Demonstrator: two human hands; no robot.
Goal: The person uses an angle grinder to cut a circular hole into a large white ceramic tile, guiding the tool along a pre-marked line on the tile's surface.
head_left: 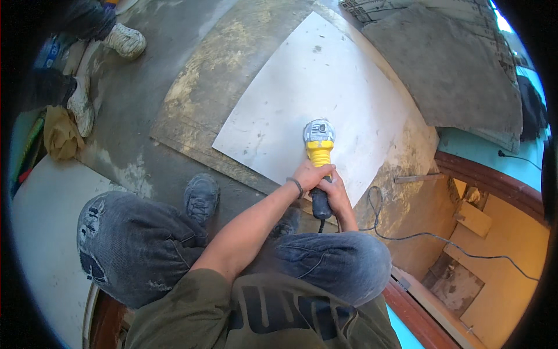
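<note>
I hold a yellow and black corded angle grinder (319,145) with a silver head pointed away from me, at the middle of the view, over a large white sheet (279,87). My left hand (310,174) wraps round its body, a dark band on the wrist. My right hand (335,192) is closed on it just below and to the right, partly behind the left. The white sheet lies on stained boards (192,99); the grinder's black cord (424,235) trails off to the right.
Another person's two shoes (80,107) are at upper left, beside crumpled brown paper (63,136). Grey sheets (442,70) lie at upper right. A doorway with a brown sill (482,180) is at right. A pale panel (46,221) lies left of my knee (139,244).
</note>
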